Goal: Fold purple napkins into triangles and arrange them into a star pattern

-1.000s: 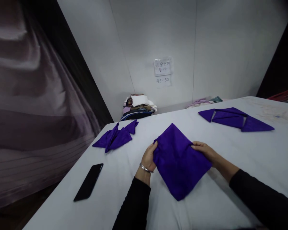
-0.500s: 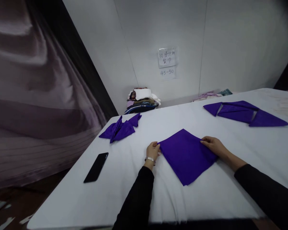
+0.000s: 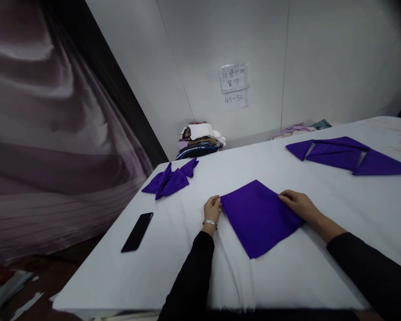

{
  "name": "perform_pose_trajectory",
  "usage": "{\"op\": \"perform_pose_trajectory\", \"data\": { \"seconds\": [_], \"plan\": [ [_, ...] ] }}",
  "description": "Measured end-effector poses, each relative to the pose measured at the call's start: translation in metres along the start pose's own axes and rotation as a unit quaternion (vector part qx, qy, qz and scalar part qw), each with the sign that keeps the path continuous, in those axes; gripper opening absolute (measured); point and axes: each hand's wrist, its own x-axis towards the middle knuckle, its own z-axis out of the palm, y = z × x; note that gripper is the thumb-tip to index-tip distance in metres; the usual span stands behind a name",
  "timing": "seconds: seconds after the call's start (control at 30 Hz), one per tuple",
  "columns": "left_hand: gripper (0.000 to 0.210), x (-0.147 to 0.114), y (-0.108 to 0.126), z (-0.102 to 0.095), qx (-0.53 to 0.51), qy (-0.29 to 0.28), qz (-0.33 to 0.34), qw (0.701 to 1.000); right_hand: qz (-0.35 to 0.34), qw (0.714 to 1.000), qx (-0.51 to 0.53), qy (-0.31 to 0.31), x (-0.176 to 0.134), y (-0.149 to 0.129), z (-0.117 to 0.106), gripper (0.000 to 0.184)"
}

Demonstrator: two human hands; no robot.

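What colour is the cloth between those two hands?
Deep purple, with no pattern visible; the cloth shows best in the head view.

Up we go, beyond the left hand [image 3: 212, 209] and the right hand [image 3: 297, 204], to the pale wall [image 3: 257, 35], and there's writing, higher than both and a shade nearer the left! The upper sheet [image 3: 234, 77] shows handwritten Chinese in two lines: 折叠织物, strokes a little soft, over 餐巾. Right beneath, the lower sheet [image 3: 235, 104] reads, nice and clear, 45-50!
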Motion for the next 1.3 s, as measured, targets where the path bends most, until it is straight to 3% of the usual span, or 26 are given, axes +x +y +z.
{"op": "perform_pose_trajectory", "data": {
  "seconds": [0.1,0.17,0.27,0.4,0.57,0.7,0.77,0.87,0.97,1.1,1.2,1.3],
  "plan": [
    [0.017,-0.003,0.001,0.0,0.043,-0.001,0.018,0.999,-0.055,0.997,-0.012,0.054,-0.006,-0.011,-0.001,0.028],
    [0.013,-0.005,0.002,0.001,0.077,0.004,0.037,0.996,-0.111,0.992,0.012,0.059,-0.011,-0.02,0.001,0.026],
    [0.008,-0.009,0.007,0.002,0.12,0.021,0.068,0.99,-0.17,0.983,0.067,0.023,-0.016,-0.031,0.006,0.022],
    [0.011,-0.017,0.02,-0.001,0.132,0.022,0.114,0.984,-0.184,0.975,0.119,-0.034,-0.02,-0.039,0.012,0.02],
    [0.008,-0.032,0.045,0.015,0.073,-0.041,0.173,0.981,-0.091,0.955,0.27,-0.085,-0.022,-0.05,0.024,0.029],
    [0.016,-0.057,0.063,0.051,0.006,-0.149,0.188,0.971,-0.1,0.919,0.357,-0.13,-0.028,-0.063,0.035,0.064],
    [0.014,-0.069,0.071,0.067,-0.018,-0.182,0.205,0.962,-0.117,0.923,0.348,-0.115,-0.031,-0.067,0.038,0.072],
    [0.009,-0.081,0.079,0.077,-0.035,-0.2,0.238,0.95,-0.091,0.924,0.365,-0.066,-0.032,-0.069,0.037,0.06],
    [0.013,-0.082,0.079,0.071,-0.018,-0.2,0.278,0.939,0.007,0.9,0.432,-0.051,-0.029,-0.064,0.034,0.041],
    [0.014,-0.071,0.063,0.051,0.063,-0.173,0.295,0.938,0.134,0.838,0.527,-0.045,-0.018,-0.046,0.023,0.028],
    [0.011,-0.07,0.047,0.034,0.114,-0.165,0.292,0.935,0.141,0.825,0.546,0.044,-0.004,-0.023,0.004,0.021],
    [0.009,-0.086,0.038,0.024,0.148,-0.193,0.282,0.928,0.131,0.827,0.535,0.116,0.01,0.006,-0.018,0.018]
  ]
}}
